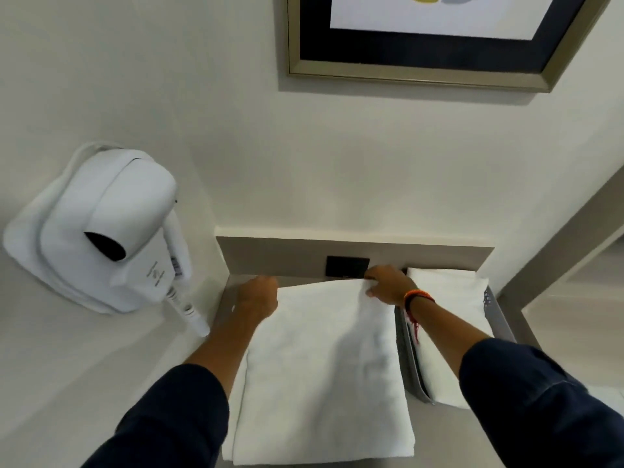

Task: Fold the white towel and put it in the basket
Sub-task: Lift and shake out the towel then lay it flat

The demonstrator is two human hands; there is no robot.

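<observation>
A white towel (320, 373) lies folded in a long rectangle on the grey counter (449, 434), reaching from the front edge to the back wall. My left hand (258, 295) grips its far left corner. My right hand (388, 285), with orange and dark bands on the wrist, pinches the far right corner. To the right stands a grey basket (410, 359) holding another folded white towel (452, 298). My right forearm crosses over that basket.
A white wall-mounted hair dryer (111, 231) with a coiled cord hangs on the left wall. A black socket plate (347, 266) sits on the grey backsplash behind the towel. A framed picture (422, 38) hangs above. A grey frame edge (553, 244) runs at the right.
</observation>
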